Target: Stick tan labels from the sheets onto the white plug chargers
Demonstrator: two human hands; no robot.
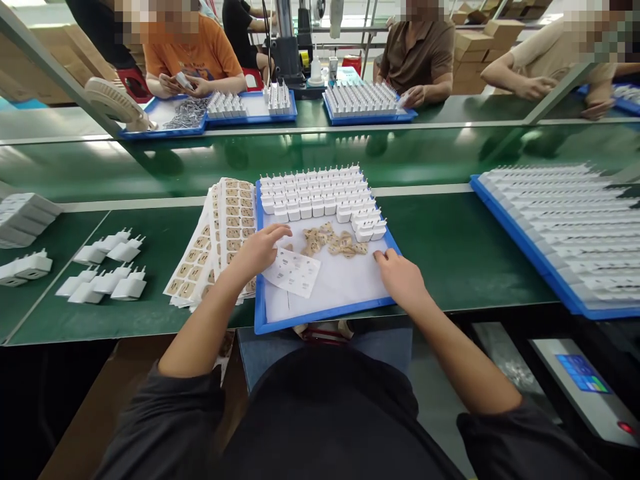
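Reaching forward with both forearms bare.
Angles the left forearm (215, 313) inward, with the left hand (261, 251) back uppermost and its fingers (280, 230) loosely bent, pointing rightward; slants the right forearm (460, 353) in from the opposite side, with the right hand (401, 279) palm down and its fingers (385, 256) curled. Holds the hands well apart, nearly level.

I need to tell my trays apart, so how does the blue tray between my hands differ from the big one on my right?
The middle tray is partly filled with white plugs, leaving room for a white sheet and tan pieces; the right tray has rows almost throughout. Your left hand and right hand are at the middle tray; neither is at the right tray. Both have blue rims.
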